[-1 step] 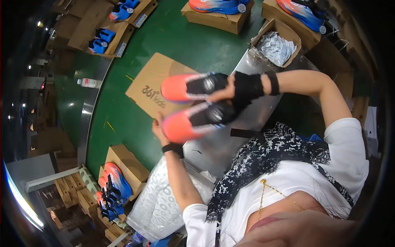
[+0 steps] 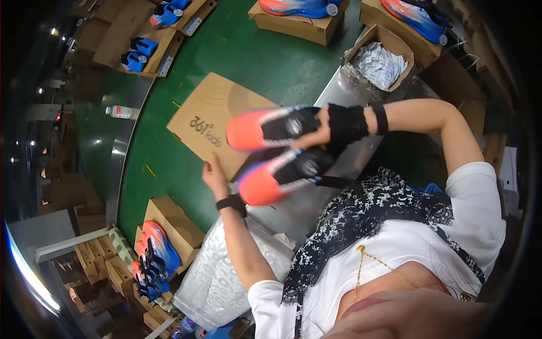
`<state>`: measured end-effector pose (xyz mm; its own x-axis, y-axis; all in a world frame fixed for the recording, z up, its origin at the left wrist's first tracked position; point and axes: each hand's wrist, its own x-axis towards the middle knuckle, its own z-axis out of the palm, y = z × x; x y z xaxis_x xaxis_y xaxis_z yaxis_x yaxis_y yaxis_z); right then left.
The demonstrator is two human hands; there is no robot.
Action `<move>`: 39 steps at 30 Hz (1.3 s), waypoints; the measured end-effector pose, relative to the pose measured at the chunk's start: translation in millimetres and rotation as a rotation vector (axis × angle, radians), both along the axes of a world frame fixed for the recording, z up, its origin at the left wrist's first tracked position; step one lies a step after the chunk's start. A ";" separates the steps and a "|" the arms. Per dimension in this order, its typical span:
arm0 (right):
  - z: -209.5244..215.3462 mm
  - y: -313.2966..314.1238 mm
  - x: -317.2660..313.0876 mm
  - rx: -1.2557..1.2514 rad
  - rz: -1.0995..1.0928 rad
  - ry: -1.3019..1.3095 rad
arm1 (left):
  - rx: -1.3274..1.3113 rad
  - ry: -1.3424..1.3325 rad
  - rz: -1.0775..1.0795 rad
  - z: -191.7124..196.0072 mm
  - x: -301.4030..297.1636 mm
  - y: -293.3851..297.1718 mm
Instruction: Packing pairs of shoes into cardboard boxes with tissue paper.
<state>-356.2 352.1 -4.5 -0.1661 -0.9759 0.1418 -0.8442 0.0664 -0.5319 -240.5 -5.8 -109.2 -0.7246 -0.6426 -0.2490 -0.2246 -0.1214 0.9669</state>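
Note:
A pair of child's sneakers with coral-red toes and black uppers, one nearer (image 2: 261, 186) and one farther (image 2: 247, 133), hangs in my right hand (image 2: 320, 129). That hand is closed on both at their heel ends; the shoes are slightly blurred. Beneath and behind them a closed brown cardboard shoebox (image 2: 226, 101) lies on the green work surface, partly hidden by the shoes. My left hand (image 2: 215, 178) grips the box's near edge, with a finger showing on the lid. Black bands are round both wrists.
The green table (image 2: 169, 164) has a metal strip (image 2: 333, 101) on its near side. A carton of white paper packets (image 2: 381, 65) stands at far right. Boxes with blue-and-red shoes (image 2: 158, 248) sit around. A clear plastic bag (image 2: 212, 277) lies at near left, a bottle (image 2: 120, 112) beyond.
The pair of sneakers has moved to the right and a little nearer with my right hand. My left hand and the shoebox have shifted slightly left.

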 end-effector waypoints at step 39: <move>-89.4 152.4 -138.9 0.412 -0.834 0.072 | -0.048 -0.284 -0.238 34.7 46.6 114.8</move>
<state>-495.0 504.5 -93.9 -0.8402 -0.5206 -0.1522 -0.4686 0.8380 -0.2795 -193.9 109.0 -74.5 -0.7617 -0.4802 -0.4349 -0.5009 0.0107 0.8654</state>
